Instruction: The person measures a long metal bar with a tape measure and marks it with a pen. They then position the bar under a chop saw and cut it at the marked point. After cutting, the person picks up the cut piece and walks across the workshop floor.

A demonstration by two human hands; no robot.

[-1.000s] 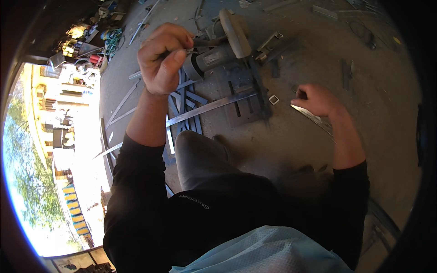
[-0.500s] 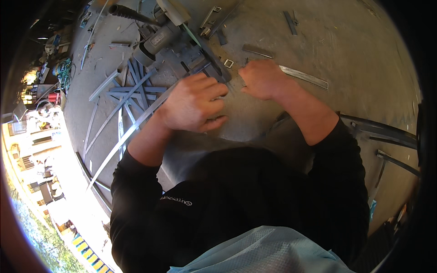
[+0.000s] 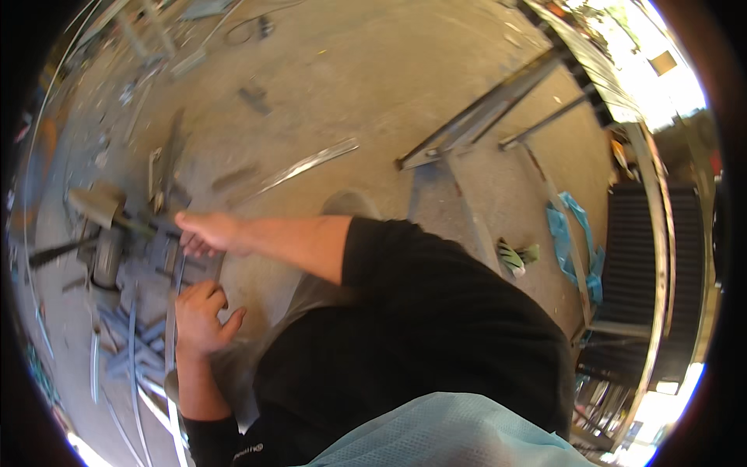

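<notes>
My left hand (image 3: 201, 319) is low at the left, fingers loosely bent and thumb standing well apart. It lies beside a long metal bar (image 3: 170, 342) that runs toward the cut-off saw (image 3: 109, 261); whether it touches the bar is unclear. Just beyond, my right hand (image 3: 206, 233) reaches left across to the saw's near side. Its fingers are curled in and blurred, with the thumb lying along the top; anything inside them is hidden.
Several cut metal bars (image 3: 132, 335) lie in a pile beside the saw. A flat shiny strip (image 3: 311, 163) is on the floor ahead. To the right stand a metal frame (image 3: 482, 109), a green-and-white glove (image 3: 513, 257), a blue plastic strip (image 3: 562, 241) and a dark ribbed panel (image 3: 646, 265).
My view has swung to the right, so the saw and both hands now appear farther left. The frame, glove and ribbed panel have come into sight. My right arm now stretches leftward.
</notes>
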